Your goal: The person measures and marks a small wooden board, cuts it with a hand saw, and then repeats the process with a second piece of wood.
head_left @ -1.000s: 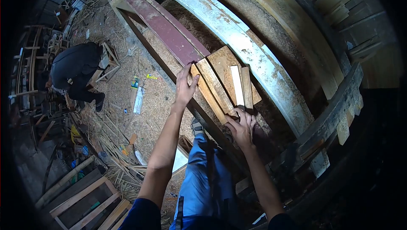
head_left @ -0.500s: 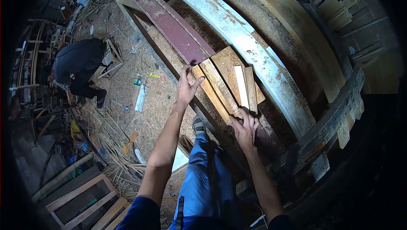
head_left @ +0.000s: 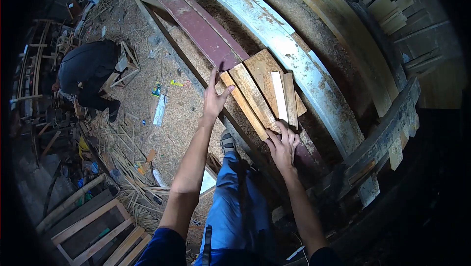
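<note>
My left hand [head_left: 214, 101] holds the far end of a narrow wooden strip [head_left: 244, 106], thumb on its top and fingers beyond the end. At the near end of that strip, my right hand [head_left: 282, 152] has its thumb and fingers around the wood. A wider wooden strip [head_left: 253, 93] lies alongside, its near end partly under my right fingers. Farther right, a pale strip [head_left: 279, 94] and a brownish strip [head_left: 290, 100] rest on a flat wooden board [head_left: 262, 65]. My right fingertips are close to their near ends.
A maroon beam [head_left: 196, 23] and a white curved beam [head_left: 282, 45] run away from me. A dark rail [head_left: 179, 55] edges the work on the left. A crouching person [head_left: 91, 69] is beside a small wooden frame [head_left: 128, 65]. Wood scraps [head_left: 130, 163] litter the floor.
The narrow strip has turned slightly under my hands, and more of a dark gap shows between it and the wider strip. Both hands keep nearly the same places.
</note>
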Demonstrator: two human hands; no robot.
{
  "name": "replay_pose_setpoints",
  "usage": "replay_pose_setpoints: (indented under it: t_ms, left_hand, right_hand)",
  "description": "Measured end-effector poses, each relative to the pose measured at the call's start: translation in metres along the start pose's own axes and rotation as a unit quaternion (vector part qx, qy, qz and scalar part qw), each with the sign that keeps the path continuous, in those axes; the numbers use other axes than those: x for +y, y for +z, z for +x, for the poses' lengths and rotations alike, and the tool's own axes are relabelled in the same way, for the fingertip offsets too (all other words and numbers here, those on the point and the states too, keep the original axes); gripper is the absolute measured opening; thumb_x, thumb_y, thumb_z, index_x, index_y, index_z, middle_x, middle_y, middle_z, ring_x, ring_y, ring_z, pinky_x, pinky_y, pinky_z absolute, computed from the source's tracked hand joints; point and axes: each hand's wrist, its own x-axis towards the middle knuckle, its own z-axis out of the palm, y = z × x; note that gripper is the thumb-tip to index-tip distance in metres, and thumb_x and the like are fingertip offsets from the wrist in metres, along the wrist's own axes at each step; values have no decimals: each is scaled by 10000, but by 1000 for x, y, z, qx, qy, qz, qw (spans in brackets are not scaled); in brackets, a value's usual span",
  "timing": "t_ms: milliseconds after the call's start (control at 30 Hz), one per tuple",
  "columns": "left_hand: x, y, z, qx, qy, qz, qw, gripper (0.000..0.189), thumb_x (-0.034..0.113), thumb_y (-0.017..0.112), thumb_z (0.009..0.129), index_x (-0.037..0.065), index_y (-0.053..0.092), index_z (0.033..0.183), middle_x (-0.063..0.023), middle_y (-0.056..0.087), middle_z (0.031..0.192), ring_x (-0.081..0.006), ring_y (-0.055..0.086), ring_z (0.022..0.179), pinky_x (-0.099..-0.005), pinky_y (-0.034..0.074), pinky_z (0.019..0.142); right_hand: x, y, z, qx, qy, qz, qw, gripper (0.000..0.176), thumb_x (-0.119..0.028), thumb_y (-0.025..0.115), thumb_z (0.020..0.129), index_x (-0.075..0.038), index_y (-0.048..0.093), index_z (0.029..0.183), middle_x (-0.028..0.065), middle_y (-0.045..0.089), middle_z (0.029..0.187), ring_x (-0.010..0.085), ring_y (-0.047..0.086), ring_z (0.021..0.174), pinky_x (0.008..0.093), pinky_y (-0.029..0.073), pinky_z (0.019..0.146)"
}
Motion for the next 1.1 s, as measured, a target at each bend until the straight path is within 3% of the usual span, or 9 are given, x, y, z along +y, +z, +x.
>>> replay_pose_setpoints:
  t_ms: [100, 267, 500, 800, 867, 900, 967, 1100]
  left_hand:
    - [-1, 4, 0, 4, 0, -24, 1000, 893, 142, 819, 902, 123, 303, 1630, -257, 486, 1570, -380, 451, 1482, -497, 401, 1219]
    - [0, 4, 1, -3, -8, 16, 1000, 847, 152, 813, 907, 123, 339, 1609, -242, 496, 1567, -378, 459, 1477, -485, 403, 1220]
    - [-15, 7, 2, 3, 42, 76, 996, 570, 162, 796, 921, 54, 567, 1432, -195, 575, 1491, -366, 534, 1401, -449, 411, 1200]
    - [-20, 15, -4, 30, 69, 76, 994, 563, 196, 804, 924, 12, 600, 1416, -210, 591, 1473, -349, 570, 1373, -414, 436, 1173]
    - [-14, 17, -11, 18, 33, 97, 995, 550, 278, 756, 957, 101, 576, 1446, -152, 585, 1483, -353, 511, 1424, -549, 213, 1287]
    - [-11, 17, -12, 19, 31, 97, 995, 550, 278, 756, 957, 101, 576, 1446, -152, 585, 1483, -353, 511, 1424, -549, 213, 1287]
    - [-5, 18, -15, 16, 13, 142, 990, 581, 354, 741, 964, 146, 558, 1475, -122, 576, 1500, -327, 487, 1451, -597, 56, 1300]
    - [-2, 10, -10, -18, -4, 172, 985, 656, 370, 746, 956, 192, 505, 1540, -112, 553, 1530, -317, 449, 1484, -609, 23, 1297]
  right_hand:
    - [-4, -2, -1, -11, 9, 2, 1000, 408, -305, 819, 861, -223, 728, 1250, 21, 512, 1508, 249, 468, 1310, 509, 276, 1080]
    - [-18, 9, -5, 23, 45, -26, 998, 523, -424, 846, 813, -202, 716, 1268, 40, 501, 1533, 271, 456, 1313, 516, 283, 1064]
    - [-31, 25, -5, 71, 77, -70, 992, 488, -341, 881, 752, -160, 745, 1185, 52, 514, 1532, 287, 450, 1326, 508, 286, 1062]
    - [-22, 20, -2, 76, 76, -65, 992, 461, -329, 880, 743, -171, 748, 1155, 43, 526, 1514, 257, 463, 1338, 512, 286, 1067]
    - [-19, 12, -3, 67, 84, -69, 992, 448, -320, 875, 748, -178, 746, 1153, 41, 524, 1508, 261, 468, 1335, 515, 289, 1068]
    - [-16, 9, -2, 62, 81, -54, 993, 443, -331, 875, 757, -180, 746, 1154, 43, 526, 1505, 265, 466, 1337, 522, 289, 1072]
    - [-9, 1, -4, 52, 68, -3, 996, 434, -369, 831, 836, -177, 725, 1211, 67, 542, 1482, 296, 475, 1325, 539, 297, 1095]
    - [1, -21, 2, 81, 76, 68, 991, 494, -387, 729, 943, -131, 647, 1356, 110, 570, 1445, 349, 500, 1292, 533, 319, 1116]
